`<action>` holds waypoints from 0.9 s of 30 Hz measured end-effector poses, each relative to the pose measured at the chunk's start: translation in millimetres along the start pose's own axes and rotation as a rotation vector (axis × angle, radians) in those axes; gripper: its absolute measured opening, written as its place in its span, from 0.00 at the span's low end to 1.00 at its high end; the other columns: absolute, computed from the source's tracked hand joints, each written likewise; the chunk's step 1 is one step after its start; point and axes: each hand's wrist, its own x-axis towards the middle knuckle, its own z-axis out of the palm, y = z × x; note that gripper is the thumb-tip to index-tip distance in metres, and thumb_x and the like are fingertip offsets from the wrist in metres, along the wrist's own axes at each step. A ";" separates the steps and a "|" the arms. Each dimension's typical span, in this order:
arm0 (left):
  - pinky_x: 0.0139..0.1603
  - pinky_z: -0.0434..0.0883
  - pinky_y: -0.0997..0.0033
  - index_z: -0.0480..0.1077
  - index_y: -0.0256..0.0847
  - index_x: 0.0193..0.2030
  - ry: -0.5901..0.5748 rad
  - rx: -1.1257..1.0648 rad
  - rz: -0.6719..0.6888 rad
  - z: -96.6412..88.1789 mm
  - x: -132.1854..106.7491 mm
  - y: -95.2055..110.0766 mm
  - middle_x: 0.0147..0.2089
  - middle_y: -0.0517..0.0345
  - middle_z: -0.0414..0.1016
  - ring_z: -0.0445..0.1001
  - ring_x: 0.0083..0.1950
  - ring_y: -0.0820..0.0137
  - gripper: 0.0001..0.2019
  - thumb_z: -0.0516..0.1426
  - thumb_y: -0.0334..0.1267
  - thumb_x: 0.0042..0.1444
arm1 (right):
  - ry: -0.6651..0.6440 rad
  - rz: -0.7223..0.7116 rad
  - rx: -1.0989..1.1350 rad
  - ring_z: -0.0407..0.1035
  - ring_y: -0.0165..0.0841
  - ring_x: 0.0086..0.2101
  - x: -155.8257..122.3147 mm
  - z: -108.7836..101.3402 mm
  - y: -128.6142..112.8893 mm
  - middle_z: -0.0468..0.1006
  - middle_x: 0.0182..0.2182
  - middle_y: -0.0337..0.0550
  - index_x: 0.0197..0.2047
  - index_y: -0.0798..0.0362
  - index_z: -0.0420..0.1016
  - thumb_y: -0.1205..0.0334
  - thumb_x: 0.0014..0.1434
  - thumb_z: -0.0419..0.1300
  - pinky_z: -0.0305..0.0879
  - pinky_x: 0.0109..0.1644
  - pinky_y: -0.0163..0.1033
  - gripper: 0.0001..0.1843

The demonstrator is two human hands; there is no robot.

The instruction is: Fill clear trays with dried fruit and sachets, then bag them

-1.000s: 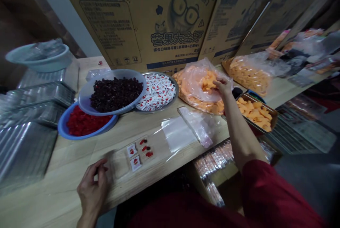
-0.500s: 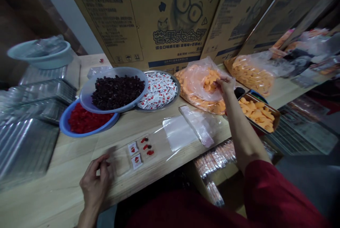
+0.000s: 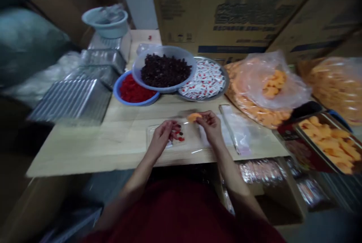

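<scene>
My right hand [image 3: 210, 126] pinches an orange gummy candy [image 3: 194, 117] between thumb and fingers, just above the table. Close to its left, my left hand [image 3: 161, 137] hovers over or touches a transparent plastic tray [image 3: 151, 131]; its fingers are curled together, and what they hold, if anything, is hidden. Small red and dark candies [image 3: 180, 135] lie in the tray beside the left fingertips. The white sachets in it are mostly covered by that hand. Under and behind my right hand are white sheets [image 3: 224, 128] and a flat plastic packet [image 3: 236, 131].
Behind stand a bowl of dark candies [image 3: 166, 71], a blue bowl of red ones [image 3: 135, 90] and a metal dish of sachets [image 3: 205, 79]. On the right are a bag of orange candies [image 3: 254, 99] and an open box [image 3: 330, 143]. Stacked trays [image 3: 73, 97] stand left.
My right hand has come from the bag of orange candies to the tray, carrying one candy. My left hand has moved onto the tray. The view has turned left.
</scene>
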 end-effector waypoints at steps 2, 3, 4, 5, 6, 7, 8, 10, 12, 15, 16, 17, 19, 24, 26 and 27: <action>0.26 0.63 0.76 0.71 0.35 0.51 0.014 -0.163 -0.127 -14.0 -1.4 -3.5 0.36 0.51 0.78 0.72 0.27 0.74 0.29 0.55 0.62 0.61 | -0.140 -0.013 -0.001 0.77 0.35 0.40 -19.3 44.0 31.1 0.80 0.38 0.43 0.36 0.50 0.71 0.56 0.52 0.69 0.77 0.48 0.44 0.13; 0.26 0.63 0.77 0.72 0.35 0.49 0.043 -0.201 -0.153 -25.1 -4.3 -6.2 0.35 0.53 0.77 0.71 0.27 0.75 0.27 0.58 0.60 0.59 | -0.216 -0.023 -0.001 0.77 0.37 0.43 -26.1 61.0 43.0 0.79 0.40 0.44 0.36 0.50 0.71 0.56 0.54 0.67 0.76 0.51 0.45 0.11; 0.26 0.63 0.78 0.73 0.35 0.47 0.074 -0.209 -0.158 -37.6 -8.0 -9.6 0.34 0.54 0.77 0.70 0.27 0.76 0.25 0.62 0.57 0.56 | -0.293 -0.030 0.001 0.76 0.38 0.46 -31.0 74.5 52.7 0.79 0.42 0.46 0.36 0.50 0.70 0.57 0.55 0.65 0.75 0.53 0.46 0.09; 0.27 0.63 0.78 0.74 0.35 0.45 0.105 -0.194 -0.144 -50.5 -11.9 -13.7 0.34 0.55 0.77 0.70 0.27 0.77 0.23 0.66 0.53 0.53 | -0.359 -0.034 0.000 0.76 0.38 0.48 -34.1 84.9 60.8 0.79 0.43 0.46 0.36 0.49 0.70 0.58 0.56 0.63 0.74 0.55 0.47 0.07; 0.28 0.63 0.78 0.74 0.35 0.44 0.139 -0.164 -0.120 -62.9 -15.2 -18.8 0.35 0.56 0.76 0.69 0.28 0.77 0.22 0.68 0.50 0.50 | -0.415 -0.032 -0.006 0.75 0.38 0.49 -35.5 92.2 67.4 0.79 0.44 0.47 0.37 0.50 0.70 0.59 0.57 0.61 0.73 0.57 0.48 0.06; 0.28 0.64 0.78 0.74 0.36 0.43 0.181 -0.123 -0.090 -74.0 -17.4 -24.8 0.35 0.57 0.76 0.69 0.28 0.77 0.21 0.69 0.49 0.49 | -0.454 -0.026 -0.018 0.75 0.37 0.50 -35.5 96.6 72.7 0.78 0.46 0.47 0.38 0.50 0.70 0.60 0.57 0.60 0.72 0.58 0.48 0.05; 0.29 0.65 0.77 0.74 0.36 0.43 0.239 -0.076 -0.053 -83.4 -18.1 -31.6 0.34 0.57 0.76 0.69 0.29 0.76 0.21 0.69 0.48 0.49 | -0.477 -0.016 -0.040 0.75 0.37 0.51 -34.3 98.2 76.6 0.78 0.47 0.47 0.41 0.50 0.71 0.61 0.57 0.59 0.72 0.58 0.48 0.07; 0.31 0.67 0.75 0.73 0.36 0.43 0.385 0.051 0.034 -95.9 -15.7 -46.4 0.35 0.56 0.77 0.71 0.30 0.74 0.19 0.67 0.48 0.50 | -0.467 -0.008 -0.101 0.75 0.36 0.51 -29.7 93.3 80.0 0.78 0.49 0.48 0.46 0.50 0.73 0.61 0.57 0.59 0.72 0.58 0.47 0.12; 0.35 0.69 0.73 0.73 0.37 0.43 0.507 0.214 0.110 -100.3 -10.9 -59.9 0.38 0.55 0.77 0.73 0.34 0.72 0.16 0.64 0.47 0.54 | -0.406 -0.031 -0.168 0.75 0.36 0.50 -23.1 78.1 75.9 0.78 0.49 0.48 0.48 0.51 0.74 0.60 0.58 0.59 0.72 0.57 0.45 0.14; 0.39 0.70 0.70 0.73 0.39 0.43 0.539 0.455 0.143 -97.4 -7.3 -70.7 0.38 0.56 0.77 0.74 0.36 0.70 0.12 0.59 0.46 0.60 | -0.280 -0.142 -0.312 0.74 0.37 0.50 -10.6 37.3 55.1 0.79 0.48 0.48 0.44 0.51 0.78 0.59 0.62 0.59 0.71 0.55 0.44 0.10; 0.39 0.70 0.70 0.73 0.40 0.43 0.524 0.526 0.143 -95.6 -7.6 -71.7 0.37 0.57 0.77 0.73 0.35 0.70 0.12 0.57 0.46 0.61 | -0.227 -0.180 -0.369 0.74 0.37 0.49 -5.4 19.6 44.8 0.80 0.47 0.48 0.43 0.51 0.79 0.59 0.62 0.59 0.71 0.55 0.44 0.09; 0.40 0.70 0.69 0.73 0.40 0.43 0.506 0.608 0.155 -94.3 -8.4 -71.8 0.37 0.57 0.77 0.73 0.36 0.69 0.11 0.56 0.46 0.63 | -0.161 -0.210 -0.419 0.75 0.37 0.48 0.4 0.4 33.1 0.81 0.45 0.47 0.43 0.51 0.80 0.59 0.62 0.60 0.71 0.54 0.44 0.09; 0.46 0.70 0.64 0.73 0.40 0.44 0.466 0.821 0.230 -94.0 -9.7 -71.5 0.41 0.53 0.78 0.73 0.41 0.64 0.12 0.54 0.45 0.65 | 0.012 -0.278 -0.497 0.76 0.37 0.44 15.2 -41.1 6.3 0.82 0.42 0.47 0.43 0.52 0.80 0.58 0.62 0.61 0.71 0.52 0.43 0.10; 0.52 0.67 0.55 0.77 0.38 0.44 0.459 1.241 0.466 -102.2 0.4 -79.1 0.45 0.45 0.75 0.69 0.48 0.55 0.17 0.51 0.45 0.67 | 0.490 -0.499 -0.786 0.76 0.37 0.44 79.3 -148.1 -68.5 0.81 0.42 0.50 0.45 0.56 0.79 0.58 0.63 0.56 0.72 0.51 0.44 0.14; 0.51 0.67 0.56 0.78 0.38 0.46 0.494 1.249 0.502 -103.6 4.1 -81.7 0.45 0.45 0.74 0.69 0.47 0.56 0.17 0.51 0.46 0.67 | 0.589 -0.392 -1.024 0.75 0.38 0.45 113.6 -184.6 -90.5 0.80 0.46 0.54 0.47 0.59 0.78 0.62 0.62 0.53 0.71 0.52 0.45 0.16; 0.51 0.68 0.57 0.77 0.38 0.47 0.511 1.229 0.516 -104.0 4.4 -82.0 0.45 0.46 0.74 0.70 0.47 0.57 0.17 0.52 0.47 0.67 | 0.577 -0.249 -1.153 0.75 0.38 0.45 130.5 -200.0 -97.5 0.80 0.46 0.54 0.47 0.59 0.78 0.64 0.60 0.53 0.71 0.52 0.44 0.17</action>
